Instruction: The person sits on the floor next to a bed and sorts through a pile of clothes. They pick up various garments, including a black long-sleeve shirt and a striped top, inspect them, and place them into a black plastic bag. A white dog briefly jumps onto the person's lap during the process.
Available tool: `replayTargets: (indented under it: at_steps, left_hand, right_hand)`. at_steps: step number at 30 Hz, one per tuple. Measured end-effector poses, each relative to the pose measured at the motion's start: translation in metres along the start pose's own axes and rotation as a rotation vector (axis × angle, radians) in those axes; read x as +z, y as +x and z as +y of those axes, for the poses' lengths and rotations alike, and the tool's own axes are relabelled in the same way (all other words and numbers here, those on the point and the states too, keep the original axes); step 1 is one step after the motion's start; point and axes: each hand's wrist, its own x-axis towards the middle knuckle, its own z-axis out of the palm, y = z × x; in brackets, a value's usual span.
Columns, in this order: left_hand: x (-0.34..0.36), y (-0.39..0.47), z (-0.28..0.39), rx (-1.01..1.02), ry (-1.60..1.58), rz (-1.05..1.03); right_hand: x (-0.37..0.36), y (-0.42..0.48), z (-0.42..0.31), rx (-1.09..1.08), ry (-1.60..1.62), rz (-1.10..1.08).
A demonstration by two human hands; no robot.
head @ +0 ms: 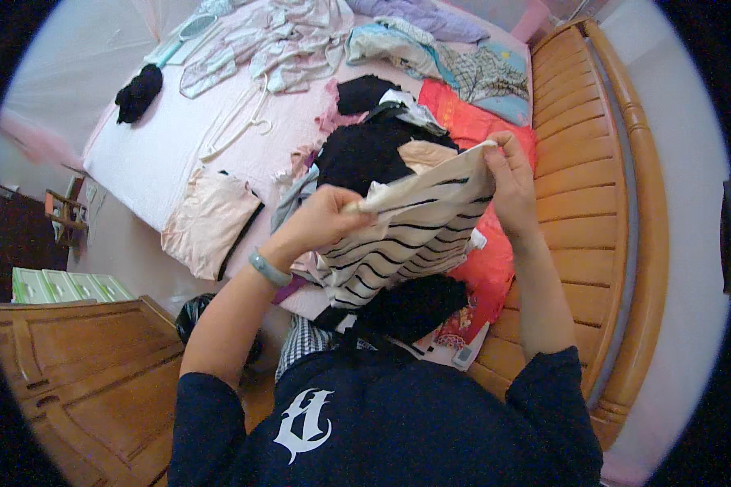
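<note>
A cream garment with black stripes [402, 237] hangs stretched between my two hands above the bed. My left hand [335, 213], with a pale bangle [269, 268] on its wrist, pinches one upper edge of it. My right hand [510, 167] grips the far upper corner, a little higher and to the right. Behind the striped cloth lies a heap of black clothes [359, 152] with a peach piece [425, 155] on it. More black cloth [417, 307] is below, close to my body. A folded pale pink garment [210, 219] with a dark edge rests left of my left hand.
A white hanger [240, 131], a black bundle [139, 94] and a racket [196, 27] lie on the pink bed sheet [176, 137]. Rumpled bedding [280, 42] spreads across the far side. Red fabric [484, 255] borders the wooden headboard [575, 201]. A wooden cabinet [97, 371] stands lower left.
</note>
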Motion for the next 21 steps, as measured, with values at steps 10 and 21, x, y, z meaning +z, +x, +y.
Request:
replayTargets:
  at_steps: [10,21]
  left_hand:
    - [-0.056,-0.032,0.138,0.615,-0.064,0.497]
    - [-0.07,-0.064,0.194,0.78,-0.027,0.583]
  right_hand:
    - [0.01,0.025,-0.125,-0.325,-0.537,-0.139]
    - [0.023,0.034,-0.181,-0.602,-0.534,0.102]
